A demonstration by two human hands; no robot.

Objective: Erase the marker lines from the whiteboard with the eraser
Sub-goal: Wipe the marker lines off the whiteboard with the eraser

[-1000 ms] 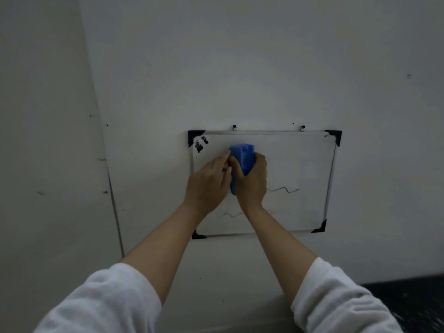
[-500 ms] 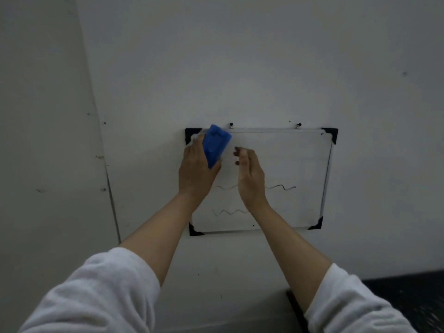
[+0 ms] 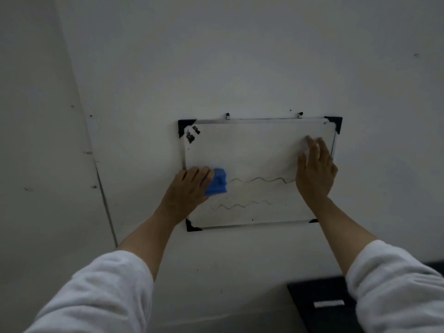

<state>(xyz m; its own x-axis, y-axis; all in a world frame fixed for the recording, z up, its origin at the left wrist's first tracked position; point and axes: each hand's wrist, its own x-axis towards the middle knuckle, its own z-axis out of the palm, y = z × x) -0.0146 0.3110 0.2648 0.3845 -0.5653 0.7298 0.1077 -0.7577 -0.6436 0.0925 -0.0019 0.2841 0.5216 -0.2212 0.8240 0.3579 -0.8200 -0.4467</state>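
A small whiteboard (image 3: pixel 254 145) with black corner caps hangs on the wall. Two wavy marker lines cross its lower half: an upper line (image 3: pixel 262 180) and a fainter lower line (image 3: pixel 242 205). My left hand (image 3: pixel 186 192) presses a blue eraser (image 3: pixel 217 181) against the board near its left edge, at the left end of the upper line. My right hand (image 3: pixel 314 169) lies flat with fingers spread on the board's right side, covering the upper line's right end.
Black smudges (image 3: pixel 191 134) mark the board's top left corner. Two hooks (image 3: pixel 227 115) hold the board on the white wall. A vertical wall seam (image 3: pixel 103 195) runs on the left. A dark box (image 3: pixel 324 306) with a white label sits low on the right.
The eraser passed from my right hand to my left, which then moved it from the top left corner down to the upper line's left end. My right hand moved to the board's right side.
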